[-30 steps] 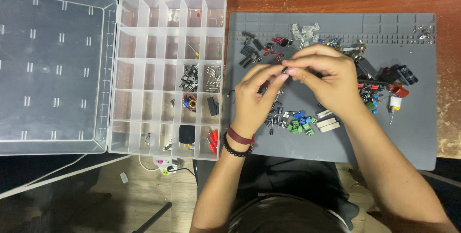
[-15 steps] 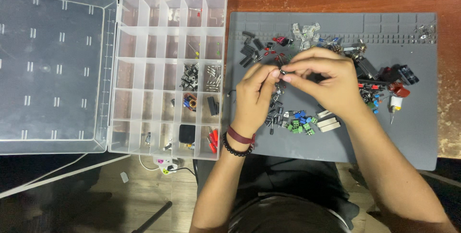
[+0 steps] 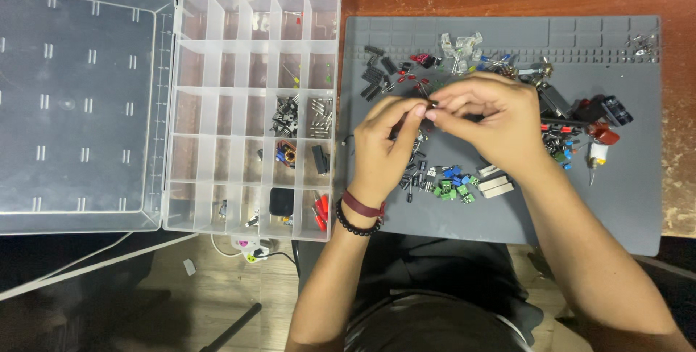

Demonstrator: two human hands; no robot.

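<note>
Both of my hands meet over a grey work mat [image 3: 507,214] strewn with small electronic parts. My left hand [image 3: 388,145] and my right hand [image 3: 489,120] pinch a tiny dark part [image 3: 431,106] between their fingertips; what it is I cannot make out. Under and around the hands lie black components [image 3: 375,80], red LEDs [image 3: 420,58], green and blue terminal blocks [image 3: 453,181] and white blocks [image 3: 494,185]. My left wrist wears a red band and a black bead bracelet.
A clear compartment box [image 3: 254,55] lies open left of the mat, its lid [image 3: 80,98] folded out flat; a few compartments hold metal and black parts. Red and black parts [image 3: 594,116] sit at the mat's right. A power strip [image 3: 250,250] is on the floor below.
My hands have stayed together over the mat, with the fingertips shifting slightly around the small part. Nothing else has moved.
</note>
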